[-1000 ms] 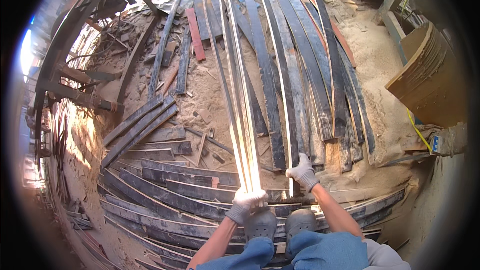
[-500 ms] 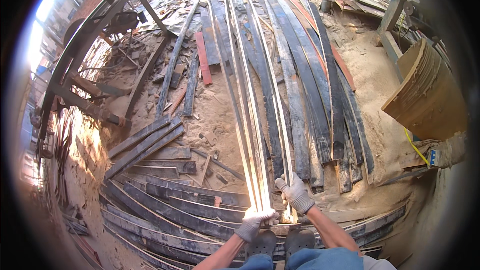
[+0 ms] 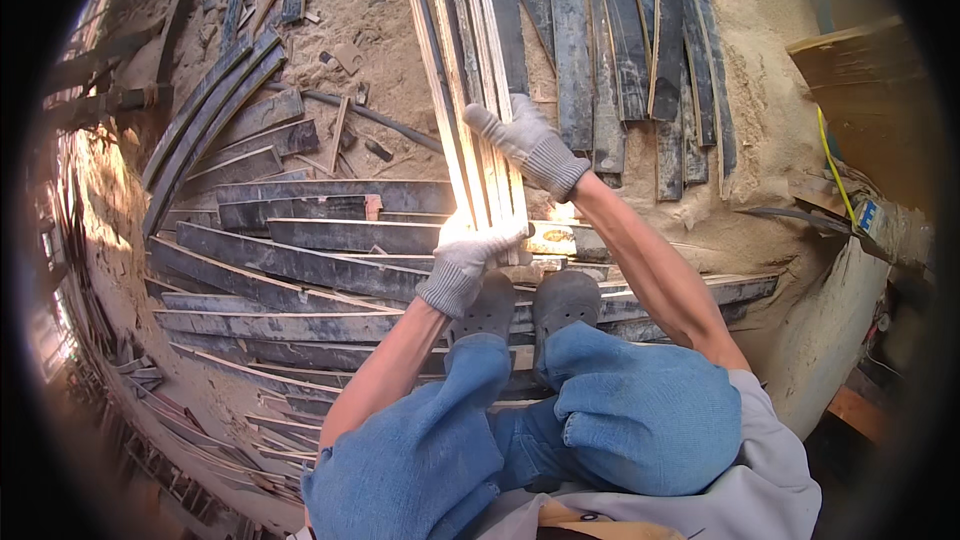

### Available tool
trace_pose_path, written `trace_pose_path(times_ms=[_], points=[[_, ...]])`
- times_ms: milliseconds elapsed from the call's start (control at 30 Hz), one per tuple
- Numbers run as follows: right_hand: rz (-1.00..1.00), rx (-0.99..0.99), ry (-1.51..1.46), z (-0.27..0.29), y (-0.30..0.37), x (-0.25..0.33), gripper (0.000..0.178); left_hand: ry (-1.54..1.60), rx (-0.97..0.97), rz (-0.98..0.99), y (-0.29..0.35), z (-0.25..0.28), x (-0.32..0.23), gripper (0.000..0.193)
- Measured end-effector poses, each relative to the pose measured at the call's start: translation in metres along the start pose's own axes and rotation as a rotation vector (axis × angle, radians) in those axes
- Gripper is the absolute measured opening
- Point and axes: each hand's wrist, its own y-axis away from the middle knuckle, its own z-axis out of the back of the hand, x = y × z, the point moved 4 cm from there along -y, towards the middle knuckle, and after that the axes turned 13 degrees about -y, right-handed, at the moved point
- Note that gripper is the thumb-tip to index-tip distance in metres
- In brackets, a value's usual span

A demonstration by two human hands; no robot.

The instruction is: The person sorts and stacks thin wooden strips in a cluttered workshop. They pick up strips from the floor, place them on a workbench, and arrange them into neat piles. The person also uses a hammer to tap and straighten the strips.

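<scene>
Several long, narrow plywood strips [image 3: 490,70] run away from me on edge in a bundle, their pale cut edges upward and sunlit near my end. My left hand [image 3: 466,258], in a pale knitted glove, is closed around their near ends just ahead of my shoes. Farther up the bundle, my gloved right hand [image 3: 532,144] grips it from the right side, thumb across the top edges. Its other fingers are partly hidden by the strips.
Dark-faced strips [image 3: 300,260] lie crosswise at left and under my feet. More long strips [image 3: 572,50] lie ahead to the right on sawdust-covered ground [image 3: 765,70]. A curved wooden sheet [image 3: 865,80] and yellow cord [image 3: 832,160] stand at right. My grey clogs [image 3: 566,302] are close by.
The view has tipped down toward my legs. My right hand has moved left with a strip, which now rests against the others in the bundle. My left hand still holds the near ends.
</scene>
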Motion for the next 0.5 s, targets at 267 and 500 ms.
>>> trace_pose_path(times_ms=[267, 500], points=[[-0.029, -0.132, 0.145, -0.004, 0.019, 0.011, 0.123, 0.058, 0.032, 0.110, 0.017, -0.002, -0.017, 0.015], [-0.193, -0.115, 0.252, -0.005, 0.035, 0.037, 0.114, 0.093, 0.051, 0.103, 0.017, -0.011, -0.027, 0.026]])
